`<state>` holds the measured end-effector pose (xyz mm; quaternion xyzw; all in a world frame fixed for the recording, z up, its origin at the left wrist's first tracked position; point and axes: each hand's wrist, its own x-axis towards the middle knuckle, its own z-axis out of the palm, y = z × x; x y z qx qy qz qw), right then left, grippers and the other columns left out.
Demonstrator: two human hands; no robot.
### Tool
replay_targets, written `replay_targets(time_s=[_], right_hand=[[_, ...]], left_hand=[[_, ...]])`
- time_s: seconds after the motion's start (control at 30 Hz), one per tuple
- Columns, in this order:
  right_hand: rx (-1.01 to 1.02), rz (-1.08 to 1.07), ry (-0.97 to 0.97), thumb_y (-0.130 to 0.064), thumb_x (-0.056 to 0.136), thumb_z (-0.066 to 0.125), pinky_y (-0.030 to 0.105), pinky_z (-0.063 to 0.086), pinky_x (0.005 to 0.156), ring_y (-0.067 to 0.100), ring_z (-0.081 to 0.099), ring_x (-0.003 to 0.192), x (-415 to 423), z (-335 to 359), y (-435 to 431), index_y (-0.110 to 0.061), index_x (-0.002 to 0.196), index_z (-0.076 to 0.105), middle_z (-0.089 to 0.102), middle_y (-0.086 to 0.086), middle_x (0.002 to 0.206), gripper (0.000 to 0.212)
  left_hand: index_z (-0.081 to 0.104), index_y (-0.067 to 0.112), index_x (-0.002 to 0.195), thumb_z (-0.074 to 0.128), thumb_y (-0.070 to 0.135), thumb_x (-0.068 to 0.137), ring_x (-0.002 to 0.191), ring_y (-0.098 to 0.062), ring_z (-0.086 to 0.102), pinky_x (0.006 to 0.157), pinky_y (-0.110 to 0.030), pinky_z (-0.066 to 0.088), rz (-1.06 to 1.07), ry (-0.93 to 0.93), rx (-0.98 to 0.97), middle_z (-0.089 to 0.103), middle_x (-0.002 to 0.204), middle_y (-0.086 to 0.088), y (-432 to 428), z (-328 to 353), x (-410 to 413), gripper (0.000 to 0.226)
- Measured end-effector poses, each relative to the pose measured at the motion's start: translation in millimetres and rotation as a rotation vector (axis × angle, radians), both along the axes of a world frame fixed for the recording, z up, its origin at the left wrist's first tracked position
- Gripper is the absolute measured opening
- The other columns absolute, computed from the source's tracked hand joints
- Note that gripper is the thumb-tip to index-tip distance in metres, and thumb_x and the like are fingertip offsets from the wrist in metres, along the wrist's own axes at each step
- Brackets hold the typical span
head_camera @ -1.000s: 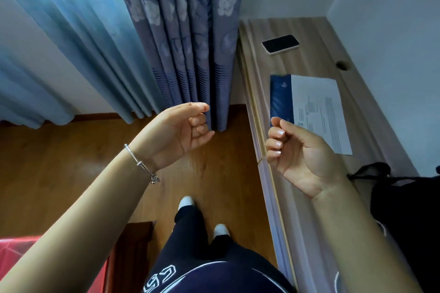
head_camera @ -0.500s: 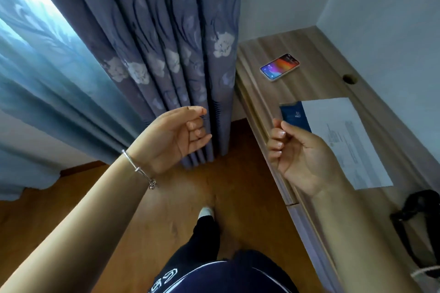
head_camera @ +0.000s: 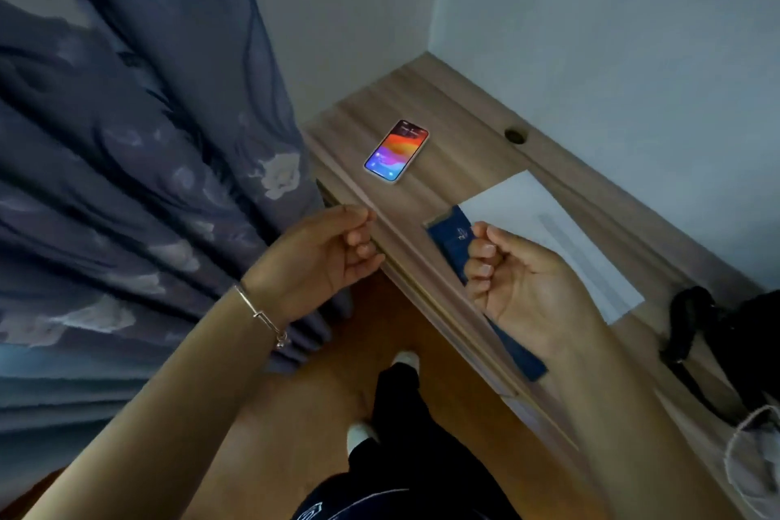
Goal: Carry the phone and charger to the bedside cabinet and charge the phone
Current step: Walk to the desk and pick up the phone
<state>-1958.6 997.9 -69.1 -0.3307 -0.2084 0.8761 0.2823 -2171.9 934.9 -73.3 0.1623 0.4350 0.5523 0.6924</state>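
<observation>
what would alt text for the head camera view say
Two empty hands, left hand and right hand, fingers loosely curled, hover at the edge of a wooden desk where a lit phone lies face up. Beyond the right hand lie a blue booklet and white paper; a curtain hangs left.

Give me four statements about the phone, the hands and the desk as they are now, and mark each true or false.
1. The phone lies on the wooden desk with its screen lit. True.
2. The right hand is holding the phone. False: neither hand touches it; it lies apart from both.
3. A bracelet is on the wrist of the left hand. True.
4. The phone sits on top of the white paper. False: it rests on bare wood, farther along the desk than the paper and the blue booklet.
</observation>
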Motion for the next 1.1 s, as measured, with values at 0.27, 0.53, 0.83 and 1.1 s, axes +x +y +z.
replay_targets(time_s=[0.27,0.53,0.83,1.1], right_hand=[[-0.044,-0.084,-0.017,-0.017,0.08,0.058,0.017,0.043,0.045,0.006,0.051,0.049,-18,-10,77,-0.013,0.073,0.072,0.056,-0.004,0.06,0.016],[-0.11,-0.147,-0.046,-0.017,0.074,0.058,0.016,0.044,0.044,0.006,0.051,0.047,-26,-12,126,-0.011,0.082,0.062,0.056,-0.004,0.057,0.011],[-0.108,-0.239,-0.093,-0.018,0.074,0.058,0.015,0.041,0.043,0.006,0.049,0.047,-45,-22,153,-0.015,0.069,0.071,0.055,-0.005,0.057,0.014],[-0.194,-0.241,-0.15,-0.018,0.074,0.059,0.016,0.041,0.042,0.005,0.049,0.046,-68,-48,167,-0.014,0.074,0.066,0.055,-0.005,0.057,0.008]], left_hand=[[0.058,0.014,0.079,0.054,0.019,0.079,0.045,-0.005,0.049,0.061,-0.022,0.054,0.01,0.046,-0.059,0.047,0.05,0.008,100,-11,-22,0.006],[0.058,0.013,0.079,0.048,0.014,0.091,0.046,-0.006,0.053,0.062,-0.021,0.055,0.019,0.082,-0.127,0.053,0.052,0.007,177,-26,-42,0.016],[0.061,0.016,0.08,0.049,0.014,0.092,0.054,-0.007,0.058,0.069,-0.025,0.053,-0.035,0.122,-0.227,0.062,0.058,0.007,226,-63,-49,0.017],[0.058,0.013,0.086,0.045,0.01,0.093,0.066,-0.005,0.069,0.064,-0.022,0.055,0.001,0.265,-0.251,0.073,0.067,0.007,249,-106,-84,0.015]])
